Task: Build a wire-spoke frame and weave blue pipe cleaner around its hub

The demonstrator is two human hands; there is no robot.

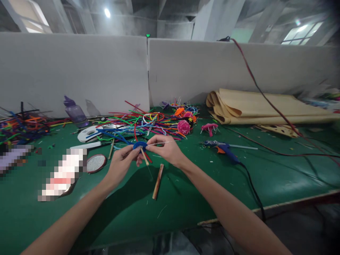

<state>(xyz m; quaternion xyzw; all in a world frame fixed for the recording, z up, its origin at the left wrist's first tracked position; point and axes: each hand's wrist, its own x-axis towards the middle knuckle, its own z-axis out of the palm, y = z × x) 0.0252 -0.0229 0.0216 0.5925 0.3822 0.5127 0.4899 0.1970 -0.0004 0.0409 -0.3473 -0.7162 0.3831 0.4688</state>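
My left hand (121, 162) pinches a small blue fuzzy piece (139, 145), rounded in outline, above the green table. A thin wooden stick (145, 158) points down from beneath it; whether the two are joined I cannot tell. At the blue piece's right edge, the closed fingertips of my right hand (168, 150) grip a thin pale strand (160, 143). Below the hands a reddish-brown wooden strip (158, 181) lies on the tabletop. Just behind them spreads a heap of colourful pipe cleaners (124, 122).
A blue glue gun (225, 150) with a cord lies right of my hands. Pink fuzzy pieces (183, 126), a white spool (90, 134), a round-lidded item (96, 163) and a purple bottle (75, 112) sit around. Folded tan sheets (255, 106) rest against the white partition (79, 71).
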